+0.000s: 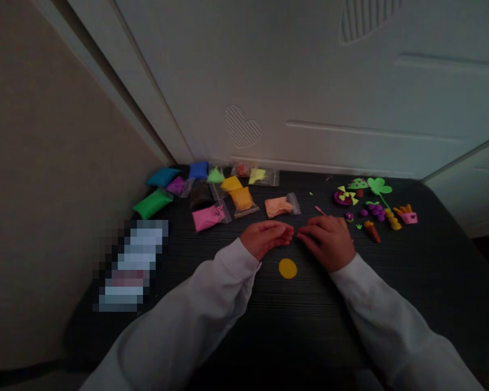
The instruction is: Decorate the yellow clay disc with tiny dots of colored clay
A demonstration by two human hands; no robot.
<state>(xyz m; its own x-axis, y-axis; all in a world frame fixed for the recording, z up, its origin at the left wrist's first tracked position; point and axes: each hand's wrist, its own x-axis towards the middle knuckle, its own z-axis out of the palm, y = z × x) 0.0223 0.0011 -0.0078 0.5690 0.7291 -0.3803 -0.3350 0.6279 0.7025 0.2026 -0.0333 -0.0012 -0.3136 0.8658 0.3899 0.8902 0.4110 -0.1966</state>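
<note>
Above the dark table, my left hand (269,239) has its fingers curled in and its thumb laid along them; whatever it may hold is hidden. Facing it, a small gap away, my right hand (328,243) brings thumb and fingertips together in a pinch, and what is in it is too small to make out. A flat yellow clay disc (288,269) lies on the table just below and between the two hands. Beyond my left hand is a bag of peach clay (279,207). A thin pink stick-like piece (320,210) lies just behind my right hand.
Bags of coloured clay, among them a green bag (153,203) and a pink bag (208,217), lie at the back left. A blurred-out phone-like screen (134,266) is at left. Small clay figures, including a green flower (378,186) and brown cone (372,232), stand right.
</note>
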